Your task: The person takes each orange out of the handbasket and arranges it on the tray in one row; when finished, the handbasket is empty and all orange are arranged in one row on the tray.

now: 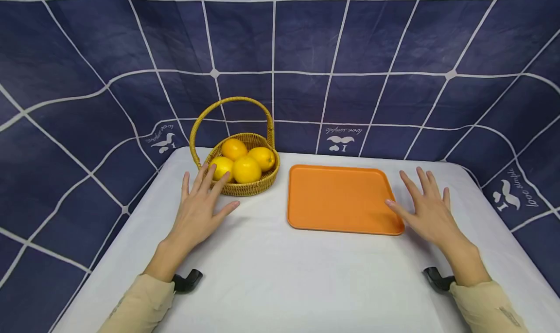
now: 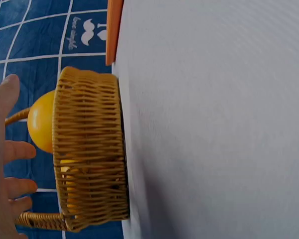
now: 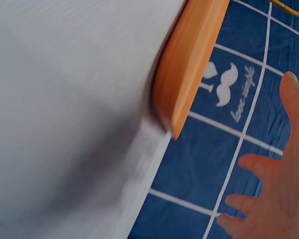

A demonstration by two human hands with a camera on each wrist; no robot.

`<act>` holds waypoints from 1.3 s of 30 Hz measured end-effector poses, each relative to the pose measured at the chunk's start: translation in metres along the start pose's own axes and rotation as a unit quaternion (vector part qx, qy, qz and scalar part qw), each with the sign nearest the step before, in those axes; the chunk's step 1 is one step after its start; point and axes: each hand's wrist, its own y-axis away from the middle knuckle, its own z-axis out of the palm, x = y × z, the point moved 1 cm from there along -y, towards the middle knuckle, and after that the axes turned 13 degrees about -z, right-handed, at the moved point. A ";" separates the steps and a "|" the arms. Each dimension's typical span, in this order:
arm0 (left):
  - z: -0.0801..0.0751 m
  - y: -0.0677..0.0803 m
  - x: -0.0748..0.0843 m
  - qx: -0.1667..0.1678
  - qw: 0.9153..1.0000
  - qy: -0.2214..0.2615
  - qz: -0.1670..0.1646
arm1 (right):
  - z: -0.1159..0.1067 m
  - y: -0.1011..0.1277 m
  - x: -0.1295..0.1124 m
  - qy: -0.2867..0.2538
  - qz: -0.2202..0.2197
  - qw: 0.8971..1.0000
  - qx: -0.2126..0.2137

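A woven basket [image 1: 246, 189] with a tall arched handle stands at the back left of the table, holding several yellow lemons [image 1: 247, 169]. My left hand [image 1: 199, 214] is spread just in front of it, its fingertips overlapping the basket's near-left rim in the head view; nothing is in its grasp. In the left wrist view the basket's side [image 2: 89, 149] appears close beyond the fingers. An orange rectangular tray [image 1: 341, 199] lies flat right of the basket. Beside the tray's right edge hovers my right hand [image 1: 430, 214], fingers spread, holding nothing.
A white cloth [image 1: 306, 279] covers the table. Dark blue curtains [image 1: 306, 36] with white grid lines enclose the back and both sides. Each wrist wears a black camera mount [image 1: 188, 280].
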 end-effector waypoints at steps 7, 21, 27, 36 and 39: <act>-0.005 0.002 -0.009 0.030 0.998 0.045 -0.011 | 0.007 -0.025 -0.019 -0.028 -0.019 0.999 -0.007; -0.005 0.006 -0.024 0.052 0.988 0.123 -0.081 | 0.025 -0.066 -0.063 -0.108 -0.045 0.993 -0.002; -0.001 0.002 -0.030 0.037 0.966 0.174 -0.190 | 0.031 -0.086 -0.080 -0.126 -0.056 0.991 -0.008; 0.011 -0.014 -0.033 0.000 0.918 0.289 -0.273 | 0.037 -0.113 -0.107 -0.145 -0.060 0.988 -0.013; 0.018 -0.023 -0.035 -0.008 0.886 0.366 -0.284 | 0.040 -0.123 -0.120 -0.149 -0.064 0.987 -0.009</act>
